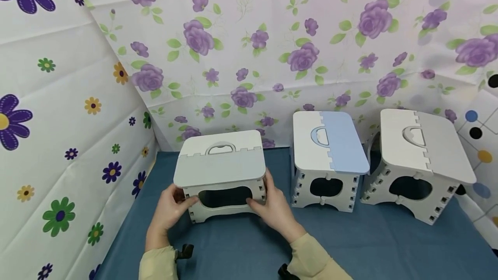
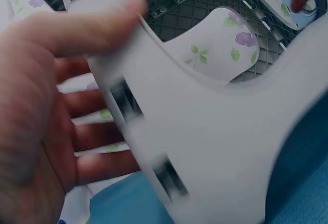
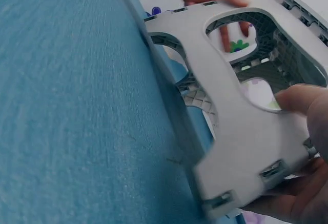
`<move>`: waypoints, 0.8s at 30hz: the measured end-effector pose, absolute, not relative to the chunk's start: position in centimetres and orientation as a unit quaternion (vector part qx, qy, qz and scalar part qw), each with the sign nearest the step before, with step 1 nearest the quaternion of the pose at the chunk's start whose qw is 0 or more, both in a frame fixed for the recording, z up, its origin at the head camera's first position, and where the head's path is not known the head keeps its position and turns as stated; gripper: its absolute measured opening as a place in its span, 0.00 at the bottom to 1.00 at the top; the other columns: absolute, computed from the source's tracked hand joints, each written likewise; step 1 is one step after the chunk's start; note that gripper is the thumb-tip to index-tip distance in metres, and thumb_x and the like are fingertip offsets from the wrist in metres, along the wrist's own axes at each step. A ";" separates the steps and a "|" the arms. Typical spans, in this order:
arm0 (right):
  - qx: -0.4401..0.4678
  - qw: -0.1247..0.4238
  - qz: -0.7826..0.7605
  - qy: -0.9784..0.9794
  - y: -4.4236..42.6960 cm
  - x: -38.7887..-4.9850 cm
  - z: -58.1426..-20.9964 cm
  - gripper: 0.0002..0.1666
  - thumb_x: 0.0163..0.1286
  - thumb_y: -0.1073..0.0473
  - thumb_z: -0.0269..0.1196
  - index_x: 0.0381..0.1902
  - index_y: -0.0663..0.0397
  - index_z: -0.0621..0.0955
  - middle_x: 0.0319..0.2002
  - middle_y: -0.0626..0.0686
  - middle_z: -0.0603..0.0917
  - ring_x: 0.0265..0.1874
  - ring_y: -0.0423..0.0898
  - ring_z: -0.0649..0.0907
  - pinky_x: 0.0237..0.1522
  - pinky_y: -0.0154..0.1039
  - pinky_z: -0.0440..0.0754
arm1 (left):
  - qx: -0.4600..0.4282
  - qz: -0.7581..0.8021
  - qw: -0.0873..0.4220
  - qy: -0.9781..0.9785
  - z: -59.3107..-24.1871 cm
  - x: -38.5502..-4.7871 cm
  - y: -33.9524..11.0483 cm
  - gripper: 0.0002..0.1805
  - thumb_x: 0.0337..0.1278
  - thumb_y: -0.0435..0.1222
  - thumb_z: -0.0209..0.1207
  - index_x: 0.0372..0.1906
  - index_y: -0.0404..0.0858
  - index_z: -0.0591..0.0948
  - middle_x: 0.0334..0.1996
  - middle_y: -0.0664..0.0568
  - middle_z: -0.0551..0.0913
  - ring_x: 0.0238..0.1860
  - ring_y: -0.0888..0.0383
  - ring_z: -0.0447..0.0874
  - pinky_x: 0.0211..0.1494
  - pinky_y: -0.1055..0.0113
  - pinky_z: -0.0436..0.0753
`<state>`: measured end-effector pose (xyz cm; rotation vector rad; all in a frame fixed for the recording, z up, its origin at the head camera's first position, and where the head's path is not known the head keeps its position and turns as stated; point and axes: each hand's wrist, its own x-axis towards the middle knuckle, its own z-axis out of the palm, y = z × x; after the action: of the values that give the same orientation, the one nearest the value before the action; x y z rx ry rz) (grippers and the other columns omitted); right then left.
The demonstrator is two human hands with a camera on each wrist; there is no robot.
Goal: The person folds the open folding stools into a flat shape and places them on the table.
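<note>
A folding step stool (image 1: 221, 167) with a white and pale grey top and a carry handle (image 1: 220, 147) stands unfolded on the left part of the table. My left hand (image 1: 166, 213) grips its left end, thumb on the front panel and fingers round the side, as the left wrist view shows on the white panel (image 2: 205, 131). At the opposite end my right hand (image 1: 277, 210) holds the stool, its thumb at the edge of the oval opening (image 1: 225, 197). In the right wrist view the right fingers (image 3: 282, 203) lie partly hidden behind the panel. Whether the feet touch the table, I cannot tell.
To the right stand a white and blue folding stool (image 1: 346, 141) and a white and grey one (image 1: 443, 146), both unfolded. A dark blue cloth (image 1: 233, 249) covers the table. Flowered sheets (image 1: 249, 55) hang behind and at the left.
</note>
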<state>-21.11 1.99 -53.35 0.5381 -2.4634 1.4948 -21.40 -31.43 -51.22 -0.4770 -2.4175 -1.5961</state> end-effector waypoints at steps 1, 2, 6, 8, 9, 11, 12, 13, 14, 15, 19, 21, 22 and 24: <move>0.187 0.101 0.512 -0.832 2.0 -21.1 -53.2 0.61 0.73 0.53 0.75 0.88 0.33 0.48 0.68 0.60 0.82 0.49 0.50 0.89 0.44 0.48 0.86 | -0.167 -0.552 0.122 -0.808 -51.2 -21.5 -31.4 0.32 0.61 0.21 0.72 0.69 0.31 0.76 0.47 0.55 0.86 0.37 0.62 0.87 0.34 0.67 0.84; 0.188 0.097 0.515 -0.831 2.0 -21.1 -53.1 0.59 0.74 0.51 0.74 0.88 0.31 0.50 0.67 0.58 0.82 0.54 0.51 0.88 0.47 0.49 0.86 | -0.171 -0.563 0.139 -0.796 -51.1 -21.5 -31.3 0.36 0.60 0.19 0.71 0.73 0.32 0.74 0.50 0.57 0.86 0.39 0.63 0.88 0.35 0.68 0.85; 0.192 0.087 0.525 -0.825 2.0 -21.0 -52.8 0.51 0.76 0.44 0.71 0.86 0.26 0.55 0.66 0.55 0.83 0.56 0.50 0.87 0.48 0.49 0.86 | -0.187 -0.580 0.179 -0.773 -51.2 -21.5 -31.0 0.33 0.58 0.16 0.69 0.69 0.30 0.78 0.51 0.64 0.86 0.43 0.65 0.88 0.39 0.71 0.87; 0.194 0.089 0.532 -0.820 2.0 -21.0 -52.6 0.50 0.77 0.44 0.71 0.86 0.25 0.56 0.67 0.53 0.82 0.58 0.49 0.86 0.49 0.49 0.86 | -0.191 -0.582 0.189 -0.768 -51.3 -21.5 -30.9 0.27 0.56 0.14 0.69 0.62 0.28 0.82 0.49 0.65 0.87 0.42 0.66 0.88 0.40 0.72 0.87; 0.195 0.094 0.536 -0.816 1.9 -21.0 -52.5 0.49 0.77 0.45 0.71 0.85 0.25 0.57 0.67 0.52 0.82 0.58 0.48 0.86 0.49 0.49 0.86 | -0.193 -0.585 0.191 -0.765 -51.3 -21.5 -30.8 0.24 0.56 0.14 0.69 0.58 0.27 0.83 0.48 0.64 0.88 0.42 0.65 0.87 0.40 0.72 0.87; 0.200 0.107 0.547 -0.806 1.8 -21.0 -52.2 0.47 0.77 0.46 0.71 0.84 0.25 0.60 0.68 0.49 0.82 0.60 0.47 0.85 0.51 0.49 0.86 | -0.197 -0.590 0.191 -0.759 -51.4 -21.6 -30.6 0.23 0.55 0.13 0.68 0.57 0.27 0.84 0.47 0.63 0.89 0.40 0.65 0.87 0.38 0.73 0.85; 0.206 0.116 0.552 -0.800 1.8 -21.0 -52.0 0.47 0.76 0.46 0.71 0.84 0.26 0.61 0.68 0.48 0.81 0.61 0.46 0.84 0.52 0.50 0.86 | -0.199 -0.591 0.191 -0.758 -51.4 -21.6 -30.5 0.23 0.55 0.13 0.69 0.57 0.27 0.85 0.47 0.62 0.89 0.40 0.65 0.87 0.37 0.72 0.84; 0.210 0.123 0.557 -0.794 1.7 -21.0 -51.8 0.46 0.76 0.47 0.71 0.84 0.26 0.61 0.68 0.47 0.81 0.61 0.46 0.84 0.53 0.50 0.86 | -0.201 -0.591 0.190 -0.758 -51.4 -21.6 -30.4 0.24 0.55 0.13 0.69 0.57 0.28 0.85 0.47 0.61 0.89 0.39 0.64 0.87 0.36 0.72 0.83; 0.214 0.132 0.561 -0.789 1.5 -21.0 -51.6 0.46 0.76 0.47 0.71 0.84 0.27 0.62 0.70 0.47 0.79 0.62 0.46 0.83 0.53 0.51 0.86 | -0.200 -0.589 0.189 -0.759 -51.3 -21.6 -30.4 0.24 0.54 0.14 0.70 0.57 0.29 0.85 0.47 0.61 0.89 0.38 0.64 0.86 0.35 0.71 0.82; 0.216 0.140 0.563 -0.785 1.4 -20.9 -51.5 0.47 0.76 0.48 0.72 0.84 0.28 0.61 0.72 0.46 0.77 0.64 0.47 0.82 0.55 0.52 0.85 | -0.198 -0.588 0.188 -0.762 -51.3 -21.6 -30.4 0.24 0.54 0.15 0.71 0.57 0.30 0.85 0.47 0.61 0.89 0.38 0.64 0.85 0.34 0.70 0.81; 0.213 0.158 0.570 -0.778 1.0 -20.8 -50.9 0.48 0.75 0.49 0.73 0.85 0.30 0.62 0.77 0.44 0.72 0.68 0.47 0.80 0.57 0.53 0.85 | -0.184 -0.579 0.189 -0.771 -51.4 -21.7 -30.2 0.26 0.52 0.17 0.74 0.57 0.32 0.86 0.50 0.62 0.88 0.43 0.62 0.85 0.39 0.69 0.82; 0.202 0.165 0.568 -0.781 0.8 -20.7 -50.6 0.45 0.73 0.50 0.74 0.82 0.30 0.67 0.74 0.44 0.75 0.67 0.46 0.81 0.57 0.52 0.85 | -0.184 -0.577 0.200 -0.770 -51.3 -21.9 -30.2 0.27 0.49 0.16 0.75 0.58 0.31 0.87 0.56 0.60 0.85 0.51 0.61 0.83 0.46 0.70 0.82; 0.197 0.165 0.569 -0.781 0.8 -20.7 -50.5 0.43 0.72 0.50 0.75 0.80 0.31 0.70 0.71 0.44 0.79 0.65 0.45 0.82 0.55 0.51 0.86 | -0.185 -0.579 0.205 -0.767 -51.2 -22.0 -30.1 0.28 0.49 0.15 0.75 0.58 0.30 0.86 0.59 0.58 0.84 0.56 0.60 0.82 0.50 0.71 0.81; 0.187 0.163 0.571 -0.783 0.6 -20.6 -50.3 0.37 0.72 0.52 0.75 0.75 0.33 0.75 0.64 0.44 0.84 0.61 0.43 0.85 0.52 0.48 0.87 | -0.187 -0.586 0.213 -0.759 -50.9 -22.1 -30.0 0.29 0.49 0.14 0.74 0.59 0.29 0.86 0.63 0.55 0.80 0.62 0.59 0.78 0.56 0.72 0.80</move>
<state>-20.63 0.63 -50.29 0.5334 -2.2322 1.6292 -22.09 -29.97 -50.94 -0.5195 -2.1081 -1.6253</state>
